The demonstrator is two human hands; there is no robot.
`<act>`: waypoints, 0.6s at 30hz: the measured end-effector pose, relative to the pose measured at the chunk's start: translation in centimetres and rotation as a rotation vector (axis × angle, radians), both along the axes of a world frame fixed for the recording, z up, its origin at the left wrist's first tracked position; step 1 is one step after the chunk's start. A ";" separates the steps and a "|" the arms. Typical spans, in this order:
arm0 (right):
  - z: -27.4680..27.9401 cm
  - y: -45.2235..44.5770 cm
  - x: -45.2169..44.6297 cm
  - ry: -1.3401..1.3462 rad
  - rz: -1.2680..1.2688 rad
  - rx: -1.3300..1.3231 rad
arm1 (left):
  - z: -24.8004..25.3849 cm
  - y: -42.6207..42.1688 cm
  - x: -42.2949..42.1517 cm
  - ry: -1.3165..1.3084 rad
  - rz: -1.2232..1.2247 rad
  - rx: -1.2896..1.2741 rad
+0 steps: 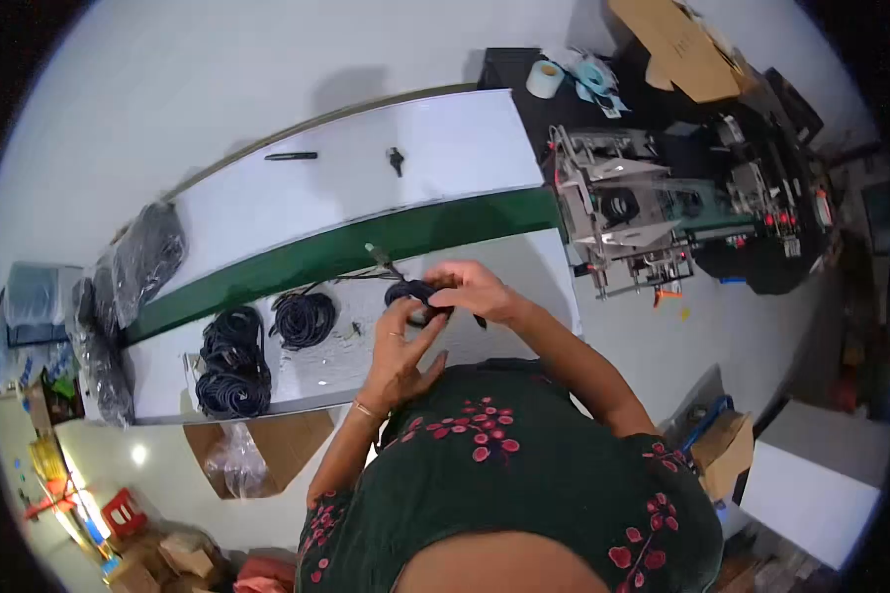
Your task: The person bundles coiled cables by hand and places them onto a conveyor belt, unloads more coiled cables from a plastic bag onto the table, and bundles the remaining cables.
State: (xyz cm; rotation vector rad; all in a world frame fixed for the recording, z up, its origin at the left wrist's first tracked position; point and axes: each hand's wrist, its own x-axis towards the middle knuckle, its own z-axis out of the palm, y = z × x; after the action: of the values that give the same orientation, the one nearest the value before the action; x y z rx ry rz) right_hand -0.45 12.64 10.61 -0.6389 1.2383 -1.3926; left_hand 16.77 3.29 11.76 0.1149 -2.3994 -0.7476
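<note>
A coiled dark cable (408,291) is held between my two hands above the white lower bench. My left hand (401,358) grips its near side, fingers curled and thumb bent. The fingers of my right hand (475,293) close on the coil from the right. Just beyond the coil, a cable end with a pale, clear-looking tip (376,255) sticks up. To the left, another coiled cable (304,319) lies on the bench, with a strand running toward my hands. Further left is a pile of coiled cables (232,364).
On the raised white shelf (455,148) lie a black pen (291,156) and a small black object (396,160). Plastic-wrapped dark bundles (148,255) sit at the left end. A metal-framed machine (623,203) stands right. An open cardboard box (292,450) is below the bench.
</note>
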 end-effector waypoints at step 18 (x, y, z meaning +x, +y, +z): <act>3.0 0.9 0.6 0.051 -0.012 -0.100 | 0.2 0.0 -4.5 -0.146 0.118 0.102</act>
State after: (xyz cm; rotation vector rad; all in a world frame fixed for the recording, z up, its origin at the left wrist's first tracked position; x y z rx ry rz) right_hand 0.14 13.52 13.58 -0.7413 1.2204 -1.4628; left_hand 12.26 3.32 11.96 0.3608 -2.4662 -0.8313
